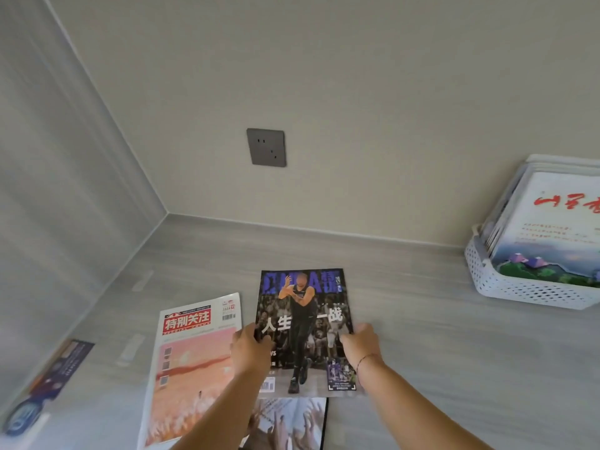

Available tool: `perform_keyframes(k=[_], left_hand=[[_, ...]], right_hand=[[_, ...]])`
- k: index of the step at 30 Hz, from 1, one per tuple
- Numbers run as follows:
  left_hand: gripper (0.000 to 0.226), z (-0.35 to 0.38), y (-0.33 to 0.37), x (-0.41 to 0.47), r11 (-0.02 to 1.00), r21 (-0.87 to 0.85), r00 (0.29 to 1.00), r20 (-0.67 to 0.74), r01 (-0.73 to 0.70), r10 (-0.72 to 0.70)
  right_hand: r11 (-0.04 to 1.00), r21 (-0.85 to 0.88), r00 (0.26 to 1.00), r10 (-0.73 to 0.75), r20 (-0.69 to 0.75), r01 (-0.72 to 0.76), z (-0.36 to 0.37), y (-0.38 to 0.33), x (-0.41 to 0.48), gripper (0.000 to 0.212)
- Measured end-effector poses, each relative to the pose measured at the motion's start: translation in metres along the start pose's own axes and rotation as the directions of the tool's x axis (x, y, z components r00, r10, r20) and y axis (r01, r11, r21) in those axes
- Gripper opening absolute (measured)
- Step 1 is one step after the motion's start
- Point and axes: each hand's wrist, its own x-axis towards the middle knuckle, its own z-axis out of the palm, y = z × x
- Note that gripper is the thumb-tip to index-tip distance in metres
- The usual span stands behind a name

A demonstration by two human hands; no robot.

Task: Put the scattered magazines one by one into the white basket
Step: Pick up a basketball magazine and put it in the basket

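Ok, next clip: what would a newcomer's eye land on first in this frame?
First, the dark basketball magazine in the centre foreground, gripped at its side edges by the left hand and right hand. Next come the white basket at the right edge, with magazines standing in it, and the pink-covered magazine lying just left of the hands.

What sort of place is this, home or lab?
Likely a home room corner, at floor level: dark grey wall socket low on a plain beige wall, grey skirting strip, grey wood-grain floor. The left hand and right hand grip a dark basketball magazine.
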Motion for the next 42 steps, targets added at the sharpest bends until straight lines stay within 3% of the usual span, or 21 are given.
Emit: perform_keyframes(k=[2, 6, 9, 13, 16, 19, 21, 24, 28, 31, 36, 42], left_hand=[[0.03, -0.002, -0.007, 0.003, 0.999, -0.004, 0.997, 0.068, 0.041, -0.04], [0.04, -0.004, -0.008, 0.014, 0.993, 0.05, 0.987, 0.114, 0.109, -0.115], [0.033, -0.009, -0.007, 0.028, 0.983, 0.117, 0.974, 0.157, 0.143, -0.161], [0.03, -0.012, -0.002, 0.042, 0.968, 0.185, 0.956, 0.208, 0.168, -0.206], [0.028, -0.009, 0.0, 0.045, 0.963, 0.192, 0.952, 0.206, 0.187, -0.226], [0.028, -0.008, 0.003, 0.046, 0.961, 0.188, 0.952, 0.193, 0.202, -0.238], [0.028, -0.008, 0.005, 0.048, 0.964, 0.154, 0.955, 0.168, 0.218, -0.243], [0.022, -0.007, 0.006, 0.046, 0.98, 0.043, 0.974, 0.111, 0.194, -0.197], [0.022, -0.004, 0.008, 0.037, 0.98, -0.147, 0.991, 0.034, 0.131, -0.128], [0.012, -0.006, 0.022, 0.034, 0.982, -0.161, 0.991, 0.097, 0.102, -0.087], [0.019, 0.011, 0.054, 0.025, 0.957, -0.278, 0.977, 0.21, 0.089, -0.03], [0.019, 0.069, 0.152, 0.0, 0.887, -0.461, 0.957, 0.241, -0.031, 0.159]], right_hand=[[0.999, 0.011, 0.999, 0.041, -0.016, -0.04, 0.009, 0.0, -0.003, 0.031], [0.997, 0.048, 0.998, 0.064, -0.016, -0.064, 0.005, -0.005, -0.004, 0.014], [0.997, -0.007, 0.993, 0.076, 0.085, -0.076, -0.006, -0.004, 0.004, 0.028], [0.994, 0.0, 0.964, 0.108, 0.242, -0.111, -0.019, -0.006, 0.006, 0.017], [0.998, -0.006, 0.943, 0.064, 0.327, -0.065, -0.015, -0.01, 0.005, 0.034], [0.998, -0.029, 0.975, 0.058, 0.212, -0.053, -0.005, -0.014, 0.008, 0.037], [0.991, 0.063, 0.983, 0.106, 0.151, -0.117, -0.003, -0.012, 0.011, 0.032], [0.98, 0.124, 0.974, 0.135, 0.181, -0.158, -0.006, -0.005, 0.013, 0.027], [0.984, 0.149, 0.972, 0.059, 0.228, -0.095, -0.007, 0.0, 0.014, 0.023], [0.996, 0.079, 0.975, 0.022, 0.22, -0.041, -0.016, 0.005, 0.016, 0.021], [0.994, 0.109, 0.984, -0.049, 0.171, 0.03, -0.081, 0.012, 0.028, 0.017], [0.965, 0.145, 0.973, -0.204, -0.104, 0.218, -0.2, 0.01, 0.051, 0.007]])
